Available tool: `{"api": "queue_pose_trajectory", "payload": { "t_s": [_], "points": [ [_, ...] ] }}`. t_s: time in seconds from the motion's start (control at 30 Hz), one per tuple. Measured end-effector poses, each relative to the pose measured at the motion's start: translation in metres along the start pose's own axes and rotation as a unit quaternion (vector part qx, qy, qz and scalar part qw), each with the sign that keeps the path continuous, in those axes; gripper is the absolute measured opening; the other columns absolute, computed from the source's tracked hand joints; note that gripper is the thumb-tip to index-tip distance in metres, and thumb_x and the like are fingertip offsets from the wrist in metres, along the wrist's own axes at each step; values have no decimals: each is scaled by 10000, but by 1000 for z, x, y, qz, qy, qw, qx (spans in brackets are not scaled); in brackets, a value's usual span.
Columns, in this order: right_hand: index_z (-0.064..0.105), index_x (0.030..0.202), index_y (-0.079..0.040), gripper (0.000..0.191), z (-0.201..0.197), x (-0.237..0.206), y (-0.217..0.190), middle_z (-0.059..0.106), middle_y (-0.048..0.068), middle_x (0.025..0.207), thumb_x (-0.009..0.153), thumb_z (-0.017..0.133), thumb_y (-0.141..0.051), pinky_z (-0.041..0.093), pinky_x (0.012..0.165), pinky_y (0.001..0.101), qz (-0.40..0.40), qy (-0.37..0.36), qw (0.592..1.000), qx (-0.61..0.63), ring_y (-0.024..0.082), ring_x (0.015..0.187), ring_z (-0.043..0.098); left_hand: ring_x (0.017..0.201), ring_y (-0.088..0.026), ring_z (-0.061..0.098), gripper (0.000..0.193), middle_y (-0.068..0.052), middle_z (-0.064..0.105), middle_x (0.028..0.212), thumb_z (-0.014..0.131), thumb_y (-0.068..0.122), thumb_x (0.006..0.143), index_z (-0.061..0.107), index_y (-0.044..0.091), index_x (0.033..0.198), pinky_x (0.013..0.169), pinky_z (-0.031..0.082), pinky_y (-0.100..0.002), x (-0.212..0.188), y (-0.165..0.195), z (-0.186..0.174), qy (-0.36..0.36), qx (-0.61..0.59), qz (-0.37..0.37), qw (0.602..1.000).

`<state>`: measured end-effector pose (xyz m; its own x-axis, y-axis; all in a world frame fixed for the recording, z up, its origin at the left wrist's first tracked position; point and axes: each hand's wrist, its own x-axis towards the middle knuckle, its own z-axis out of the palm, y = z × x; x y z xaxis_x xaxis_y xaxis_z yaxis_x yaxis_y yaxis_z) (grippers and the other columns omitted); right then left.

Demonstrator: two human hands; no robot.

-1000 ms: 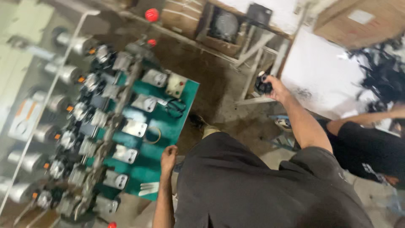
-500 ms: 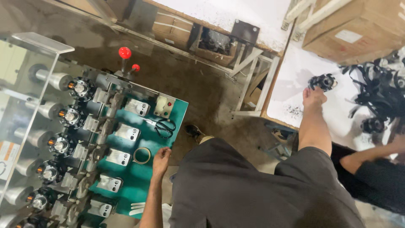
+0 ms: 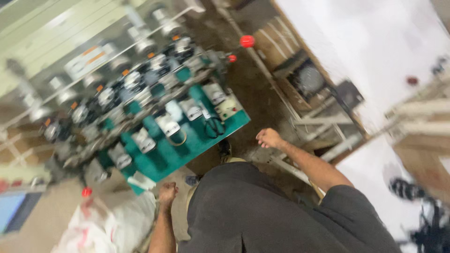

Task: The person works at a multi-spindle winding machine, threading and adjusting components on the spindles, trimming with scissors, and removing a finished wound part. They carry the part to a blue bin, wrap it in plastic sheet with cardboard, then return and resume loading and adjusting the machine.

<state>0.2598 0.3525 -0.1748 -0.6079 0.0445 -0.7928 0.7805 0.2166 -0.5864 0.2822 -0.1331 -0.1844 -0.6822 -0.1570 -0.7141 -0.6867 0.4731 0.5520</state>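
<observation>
Hanging loosely curled at the person's side, the left hand (image 3: 167,192) held nothing and sat just below the near edge of the green machine panel (image 3: 187,150), close to a small white pad (image 3: 140,181) lying at that edge. The right hand (image 3: 268,138) was closed into an empty fist out in front, above the dark floor (image 3: 255,100) and just right of the panel's corner, near the pale metal frame (image 3: 328,126). A pair of scissors (image 3: 213,125) and a ring (image 3: 177,138) lay on the panel, with rows of winding heads (image 3: 140,93) behind. Red knobs (image 3: 247,41) stood at the machine's far end; a white sack (image 3: 110,225) sat below left.
</observation>
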Motion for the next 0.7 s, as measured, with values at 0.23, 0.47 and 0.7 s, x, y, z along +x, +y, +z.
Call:
{"api": "queue_pose_trajectory", "payload": {
  "t_s": [0.23,0.47,0.7],
  "points": [
    [818,928,-87,262,182,27,-70,756,87,770,870,676,-300,559,687,360,-177,-169,838,-488,169,672,692,727,-208,726,289,-96,770,784,656,336,844,780,103,960,723,555,-363,-74,-108,-16,135,-36,-132,981],
    [764,923,-121,256,302,8,-95,756,57,706,897,613,-326,581,583,353,-155,-267,751,-583,168,579,717,771,-287,703,350,-137,743,812,660,371,947,766,38,935,754,559,-434,-161,-199,-7,213,-193,-147,946],
    [742,936,-6,238,402,-12,-55,716,109,697,929,630,-217,546,513,348,-88,-268,763,-582,202,551,672,1003,-388,677,311,-195,726,1002,554,313,901,782,102,895,894,534,-480,-248,-326,-3,325,-19,-101,940]
  ]
}}
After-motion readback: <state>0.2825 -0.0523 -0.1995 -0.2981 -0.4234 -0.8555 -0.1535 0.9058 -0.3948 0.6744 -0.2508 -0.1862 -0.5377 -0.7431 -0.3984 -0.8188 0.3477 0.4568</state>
